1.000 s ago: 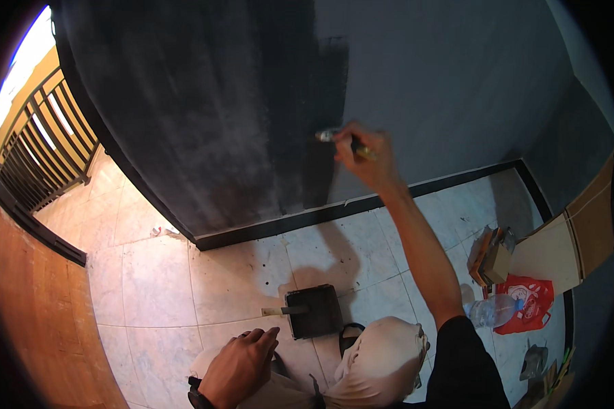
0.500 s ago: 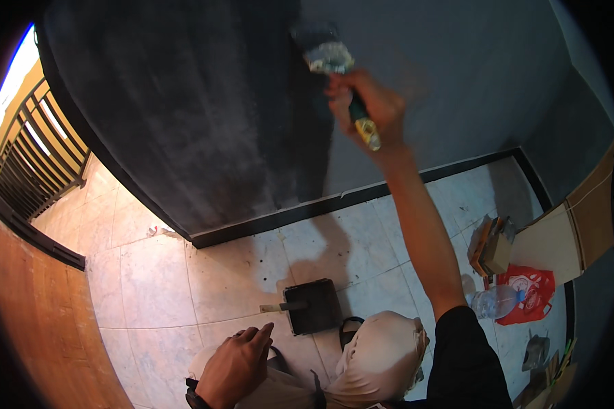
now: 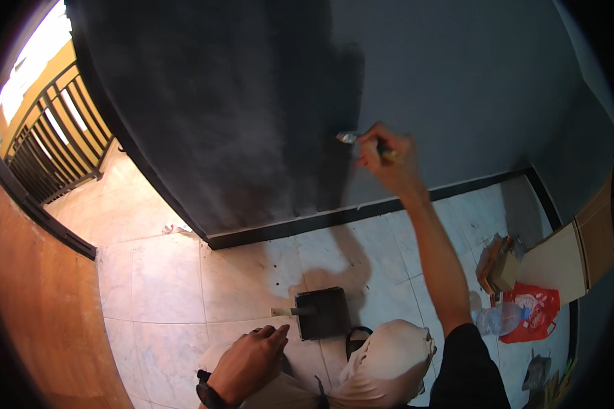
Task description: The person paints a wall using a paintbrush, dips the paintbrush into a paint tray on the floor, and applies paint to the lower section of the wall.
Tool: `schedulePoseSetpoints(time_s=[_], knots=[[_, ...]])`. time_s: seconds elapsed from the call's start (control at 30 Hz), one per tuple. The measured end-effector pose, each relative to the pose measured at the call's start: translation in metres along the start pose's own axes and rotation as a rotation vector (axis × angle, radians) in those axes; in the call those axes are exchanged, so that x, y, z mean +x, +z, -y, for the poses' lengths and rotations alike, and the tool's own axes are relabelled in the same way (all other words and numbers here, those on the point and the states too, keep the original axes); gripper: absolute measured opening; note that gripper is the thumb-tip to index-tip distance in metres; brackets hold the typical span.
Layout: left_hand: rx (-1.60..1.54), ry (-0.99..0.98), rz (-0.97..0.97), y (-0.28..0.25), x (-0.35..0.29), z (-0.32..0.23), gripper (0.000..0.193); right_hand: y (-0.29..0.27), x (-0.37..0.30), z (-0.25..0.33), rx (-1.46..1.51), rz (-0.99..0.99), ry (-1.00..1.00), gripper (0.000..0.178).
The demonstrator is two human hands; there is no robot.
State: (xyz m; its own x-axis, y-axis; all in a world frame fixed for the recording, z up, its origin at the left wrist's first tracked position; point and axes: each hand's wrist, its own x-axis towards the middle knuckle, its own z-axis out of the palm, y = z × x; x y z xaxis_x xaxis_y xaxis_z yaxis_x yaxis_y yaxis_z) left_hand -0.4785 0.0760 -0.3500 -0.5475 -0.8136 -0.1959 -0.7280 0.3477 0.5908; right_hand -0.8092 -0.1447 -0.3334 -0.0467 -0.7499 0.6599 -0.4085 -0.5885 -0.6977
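Observation:
My right hand [image 3: 394, 160] grips a paintbrush [image 3: 348, 137] and holds it up to the wall [image 3: 443, 88], where dark wet-looking paint borders lighter grey. Its bristles are hard to make out against the dark strip; the paint-smeared metal band and part of the handle show. Low at the front, my left hand [image 3: 251, 361] lies over my bent knee with nothing in it, fingers stretched forward. Just beyond its fingertips, a black square tray [image 3: 341, 300] sits on the floor, with a second, pale-handled tool [image 3: 283, 312] lying across its left edge.
Along the wall's foot runs a black skirting board [image 3: 280, 232]. At right are stacked blocks [image 3: 505, 269], a clear plastic bottle [image 3: 498, 319], a red plastic bag [image 3: 540, 310] and cardboard [image 3: 556, 262]. A wooden door [image 3: 34, 300] and dark railing [image 3: 61, 140] stand at left.
My right hand has brought the brush down the wall, turning it from pointing upward to pointing left. The dark paint's edge now reaches farther right. My left hand stays on the knee.

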Motion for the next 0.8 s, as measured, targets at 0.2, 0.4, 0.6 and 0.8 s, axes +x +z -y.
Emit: schedulePoseSetpoints(time_s=[0.2,0.4,0.6,0.8], knots=[[-0.023,0.019,0.026,0.005,0.006,0.009,0.026,-0.019,0.072,0.056,-0.176,-0.084,-0.234,0.014],[-0.045,0.045,0.076,0.004,0.003,0.013,0.014,-0.015,0.070,0.063,-0.370,-0.281,-0.743,0.006],[0.006,0.054,0.188,0.000,0.000,0.017,0.025,0.011,0.008,-0.009,-0.381,-0.204,-0.565,0.008],[-0.042,0.048,0.194,-0.003,-0.004,0.016,0.023,0.011,-0.024,-0.022,-0.323,-0.007,-0.244,0.007]])
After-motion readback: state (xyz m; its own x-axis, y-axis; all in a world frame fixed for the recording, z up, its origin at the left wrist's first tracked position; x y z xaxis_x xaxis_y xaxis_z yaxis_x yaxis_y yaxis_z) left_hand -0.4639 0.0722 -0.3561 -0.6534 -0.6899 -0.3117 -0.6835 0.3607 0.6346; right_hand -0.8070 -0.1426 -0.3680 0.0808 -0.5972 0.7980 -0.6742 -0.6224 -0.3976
